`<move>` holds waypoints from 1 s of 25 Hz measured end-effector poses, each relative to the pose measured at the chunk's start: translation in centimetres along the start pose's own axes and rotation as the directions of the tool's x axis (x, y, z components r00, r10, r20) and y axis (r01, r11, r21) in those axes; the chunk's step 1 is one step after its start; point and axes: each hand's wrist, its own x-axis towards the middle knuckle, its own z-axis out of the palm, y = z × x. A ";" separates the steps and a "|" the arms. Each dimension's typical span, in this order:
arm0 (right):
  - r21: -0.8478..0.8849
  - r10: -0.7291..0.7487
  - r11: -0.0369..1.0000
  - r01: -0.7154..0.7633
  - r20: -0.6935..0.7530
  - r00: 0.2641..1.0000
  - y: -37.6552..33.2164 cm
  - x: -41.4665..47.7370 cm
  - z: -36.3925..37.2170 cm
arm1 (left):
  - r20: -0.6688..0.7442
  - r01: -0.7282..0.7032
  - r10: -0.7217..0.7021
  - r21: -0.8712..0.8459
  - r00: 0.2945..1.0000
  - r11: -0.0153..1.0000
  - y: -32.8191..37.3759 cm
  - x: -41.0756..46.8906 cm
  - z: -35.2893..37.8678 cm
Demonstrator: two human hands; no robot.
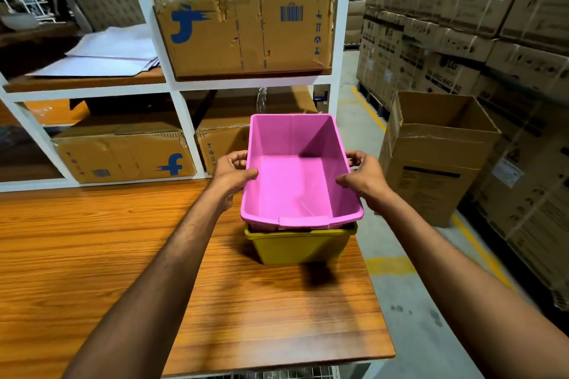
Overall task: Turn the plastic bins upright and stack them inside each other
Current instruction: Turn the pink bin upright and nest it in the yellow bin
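A pink plastic bin [292, 181] is upright, its open mouth facing me and tilted slightly my way. My left hand [232, 171] grips its left rim, thumb inside the wall. My right hand [361, 175] grips the right rim the same way. The pink bin's base sits partly inside a yellow bin [300, 246], which stands upright on the wooden table [92, 255] near its right edge. Only the yellow bin's front wall and rim show; its inside is hidden.
White shelving [172, 86] behind the table holds taped cardboard boxes [243, 31] and white sheets [107, 52]. An open cardboard box [431, 157] stands on the floor to the right, beside stacked cartons [462, 40]. The table's right edge lies just past the bins.
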 end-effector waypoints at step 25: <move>-0.052 0.392 0.920 -0.389 0.175 0.903 -2.1 0.7 0.3 | 0.122 0.224 -0.232 0.071 0.965 0.972 0.2 0.3 -1.0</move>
